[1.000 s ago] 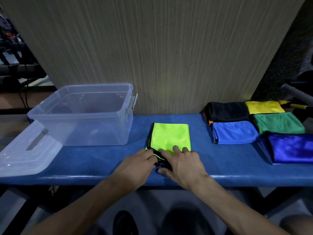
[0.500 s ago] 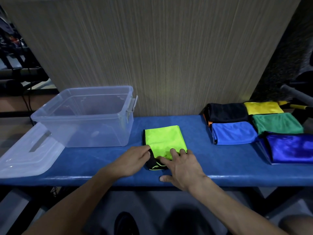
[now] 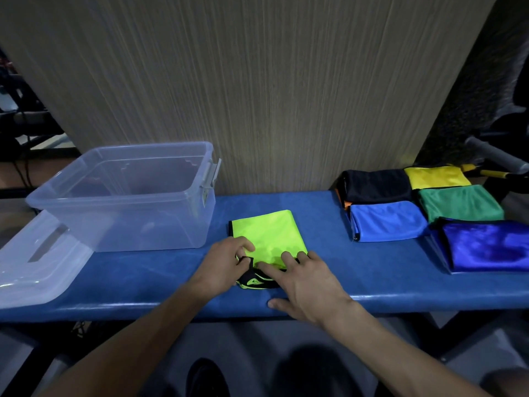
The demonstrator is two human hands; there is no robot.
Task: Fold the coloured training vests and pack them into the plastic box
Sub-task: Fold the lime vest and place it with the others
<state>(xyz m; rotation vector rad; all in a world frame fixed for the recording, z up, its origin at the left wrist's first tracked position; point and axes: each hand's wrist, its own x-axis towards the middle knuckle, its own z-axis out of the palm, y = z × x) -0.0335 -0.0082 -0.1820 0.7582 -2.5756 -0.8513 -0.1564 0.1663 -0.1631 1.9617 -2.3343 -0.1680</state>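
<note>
A folded lime-green vest (image 3: pixel 267 234) with black trim lies on the blue bench (image 3: pixel 329 285), just right of the clear plastic box (image 3: pixel 123 196). My left hand (image 3: pixel 226 265) pinches the vest's black near-left edge between thumb and fingers. My right hand (image 3: pixel 306 282) lies flat with straight fingers pressing on the vest's near edge. The box is open and I see nothing in it. Folded vests sit at the bench's right end: black (image 3: pixel 375 184), yellow (image 3: pixel 435 176), green (image 3: pixel 461 203), light blue (image 3: pixel 386 220) and dark blue (image 3: pixel 486 245).
The box's clear lid (image 3: pixel 37 262) lies at the far left of the bench, partly over its end. A wood-grain wall (image 3: pixel 257 96) rises directly behind the bench. A grey bar and a yellow-handled tool (image 3: pixel 486 173) stick out at the far right.
The lime-green vest has slid left toward the box and turned slightly. My left hand now pinches its near edge, and my right hand has stayed pressed on it.
</note>
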